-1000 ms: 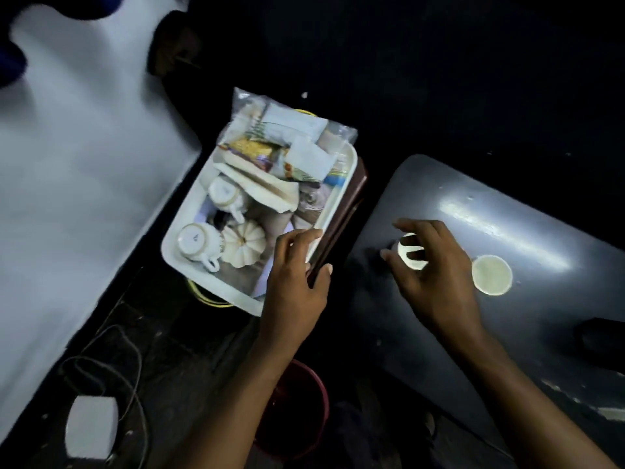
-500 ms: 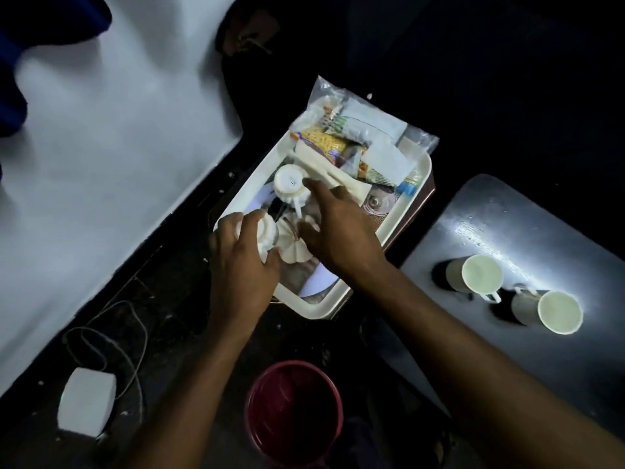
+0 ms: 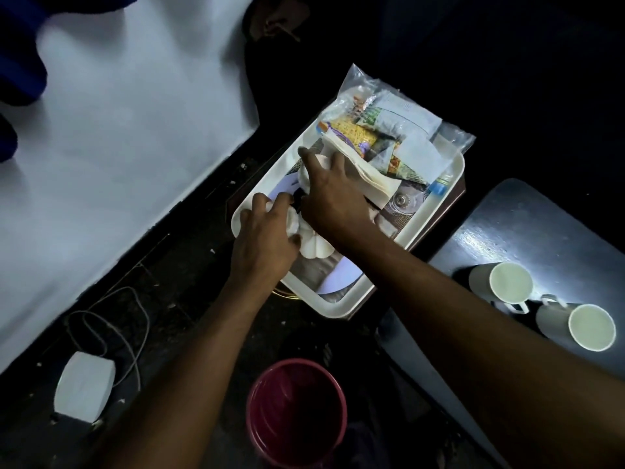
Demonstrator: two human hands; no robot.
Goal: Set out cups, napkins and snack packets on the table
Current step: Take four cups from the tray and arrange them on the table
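Both grips down in the tray (image 3: 341, 308): left hand (image 3: 267, 238) curled over a white cup (image 3: 291, 221) at the near-left end, fingers wrapped on its body; right hand (image 3: 333, 194) closed over a second cup (image 3: 309, 174) just beyond, thumb and fingers bent round it. Whether either cup is yet lifted clear, not discernible. Pale ribbed pot (image 3: 316, 248) touching both hands, between the wrists. Folded napkins (image 3: 367, 177) beside the right knuckles; snacks (image 3: 382, 133) in a clear bag at the far end. Two cups (image 3: 507, 282) already upright on the dark surface (image 3: 527, 225) to the right, well apart from the tray. Cups judged rigid, light, glazed and hence slippery, breakable if knocked together; best held round the body or by the handle, one per hand. Napkins soft and limp, to be pinched at the fold; packets light, crinkly, to be taken by a sealed edge.
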